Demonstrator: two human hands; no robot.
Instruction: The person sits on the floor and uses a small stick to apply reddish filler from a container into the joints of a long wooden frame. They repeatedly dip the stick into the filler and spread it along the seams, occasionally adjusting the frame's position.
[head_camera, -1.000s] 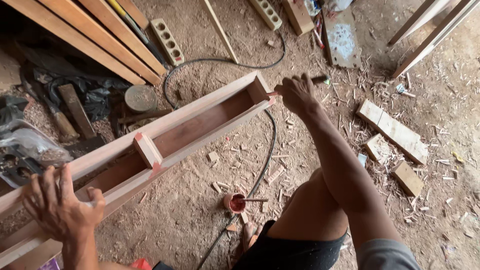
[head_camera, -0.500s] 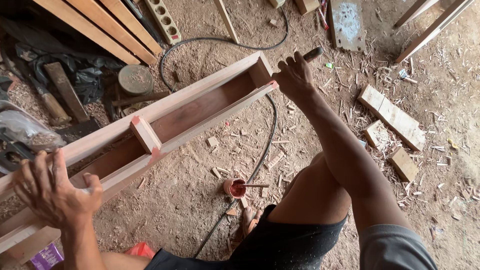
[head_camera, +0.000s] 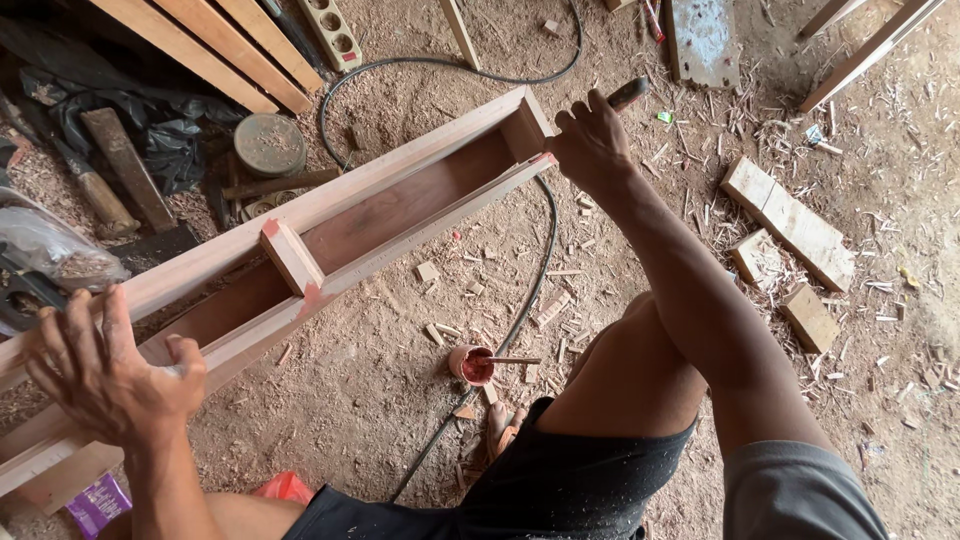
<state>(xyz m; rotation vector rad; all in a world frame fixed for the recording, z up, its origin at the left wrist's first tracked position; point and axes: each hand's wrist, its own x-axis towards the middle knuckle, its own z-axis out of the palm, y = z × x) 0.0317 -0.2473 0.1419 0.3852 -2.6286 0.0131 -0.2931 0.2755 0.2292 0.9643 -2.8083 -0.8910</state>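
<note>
A long wooden frame (head_camera: 380, 215) of two pale rails with short cross blocks lies slantwise over the sawdust floor. My left hand (head_camera: 105, 370) presses on its near rail at the lower left, fingers spread. My right hand (head_camera: 590, 140) is at the frame's far end corner, closed around a tool with a dark handle (head_camera: 630, 92); I cannot see the tool's head. Reddish glue marks show at the cross block joints (head_camera: 290, 255).
A small cup of red paste with a stick (head_camera: 473, 364) stands by my knee. A black cable (head_camera: 530, 290) runs under the frame. Offcut boards (head_camera: 790, 220) lie right, stacked planks (head_camera: 200, 50) and a round tin (head_camera: 270, 145) at upper left.
The view has shifted slightly; the frame and both hands sit a little higher in view. My right hand stays at the far corner, my left hand on the near rail.
</note>
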